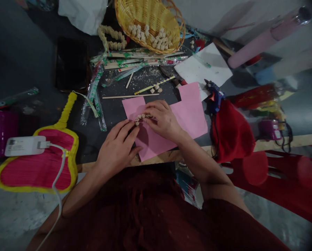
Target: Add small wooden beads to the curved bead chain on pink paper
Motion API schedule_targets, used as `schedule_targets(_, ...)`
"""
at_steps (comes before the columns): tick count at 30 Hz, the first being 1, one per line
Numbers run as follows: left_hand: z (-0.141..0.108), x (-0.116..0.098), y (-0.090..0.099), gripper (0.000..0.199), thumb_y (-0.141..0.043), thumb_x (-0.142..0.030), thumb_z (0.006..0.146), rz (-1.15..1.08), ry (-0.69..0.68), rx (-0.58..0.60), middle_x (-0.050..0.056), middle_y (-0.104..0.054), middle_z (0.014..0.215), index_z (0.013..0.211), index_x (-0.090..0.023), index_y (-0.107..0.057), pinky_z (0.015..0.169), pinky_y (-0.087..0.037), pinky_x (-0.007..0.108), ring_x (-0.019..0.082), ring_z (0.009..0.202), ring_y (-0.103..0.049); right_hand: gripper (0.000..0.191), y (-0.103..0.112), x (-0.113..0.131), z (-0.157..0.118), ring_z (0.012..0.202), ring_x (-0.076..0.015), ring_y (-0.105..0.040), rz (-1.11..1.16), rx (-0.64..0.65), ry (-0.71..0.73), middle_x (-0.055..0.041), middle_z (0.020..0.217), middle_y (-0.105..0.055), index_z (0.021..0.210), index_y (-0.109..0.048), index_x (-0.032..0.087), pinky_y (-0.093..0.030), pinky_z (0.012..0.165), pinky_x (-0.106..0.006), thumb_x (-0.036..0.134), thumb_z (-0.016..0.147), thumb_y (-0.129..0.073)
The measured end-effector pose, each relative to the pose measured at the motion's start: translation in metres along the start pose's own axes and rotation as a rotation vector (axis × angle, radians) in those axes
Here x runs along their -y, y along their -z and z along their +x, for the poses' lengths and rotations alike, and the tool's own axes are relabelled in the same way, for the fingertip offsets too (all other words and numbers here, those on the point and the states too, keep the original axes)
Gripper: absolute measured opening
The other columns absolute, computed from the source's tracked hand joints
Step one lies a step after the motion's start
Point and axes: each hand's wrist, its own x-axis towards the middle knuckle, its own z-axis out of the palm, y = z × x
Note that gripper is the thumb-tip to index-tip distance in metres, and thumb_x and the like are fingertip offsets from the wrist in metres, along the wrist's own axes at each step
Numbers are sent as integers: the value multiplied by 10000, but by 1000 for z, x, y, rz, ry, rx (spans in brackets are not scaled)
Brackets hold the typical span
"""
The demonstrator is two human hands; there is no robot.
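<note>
Though curved, the beige strip (137, 120) in pinching right fingers (156, 105), one end at open left fingers (132, 135).

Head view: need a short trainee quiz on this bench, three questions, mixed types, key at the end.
1. Multiple choice: what is between the thumb and fingers of the right hand?
A) a red pouch
B) a curved chain of small pale pieces
C) a wicker basket
2. True or false: the blue glue gun lies inside the wicker basket.
3. Fill in: the white charger lies on a dark pink panel edged in ____.

Key: 1 B; 2 false; 3 yellow
</note>
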Motion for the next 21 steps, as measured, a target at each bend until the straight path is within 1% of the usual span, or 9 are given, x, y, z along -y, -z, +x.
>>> schedule_targets(5,0,0,0,556,-684,-364,987,25,-4,10,200,-592,1512,1475,-124,-567,1230,-448,555,371,1458,-497,162,2,0,-1,1215,-312,-587,1,2,7,-107,1259,-718,1065,-747,232,-489,1054,-524,317,996,-628)
schedule_targets(9,-1,0,0,562,-684,-363,988,34,-2,21,199,-581,1518,1484,-132,-555,1226,-446,564,373,1456,-493,184,0,-2,-1,1205,-305,-598,-5,1,30,-107,1245,-718,1072,-746,226,-491,1060,-518,347,1011,-622)
schedule_targets(12,-1,2,0,553,-690,-354,984,31,-12,4,203,-580,1509,1473,-130,-559,1221,-452,557,371,1446,-498,223,2,-5,1,1199,-303,-603,0,-9,63,-107,1260,-712,1133,-725,220,-502,1062,-522,381,1005,-638)
schedule_targets(15,-1,5,-1,523,-685,-354,987,-5,-22,-33,191,-592,1483,1456,-156,-566,1217,-458,549,359,1432,-509,299,13,-5,-2,1225,-310,-605,14,-13,97,-110,1303,-695,1230,-682,236,-500,1083,-552,417,993,-659)
schedule_targets(18,0,6,-1,474,-628,-346,1018,-59,-1,-75,179,-610,1446,1456,-179,-556,1184,-484,547,340,1396,-540,306,28,1,-18,1252,-316,-610,14,-77,81,-117,1313,-691,1284,-655,249,-496,1097,-575,372,1005,-648)
schedule_targets(21,4,5,2,445,-569,-338,1038,-80,70,-88,172,-638,1382,1454,-178,-556,1139,-507,540,332,1328,-581,255,34,14,-46,1198,-302,-647,7,-175,53,-120,1237,-727,1267,-662,238,-541,1029,-544,273,1019,-615)
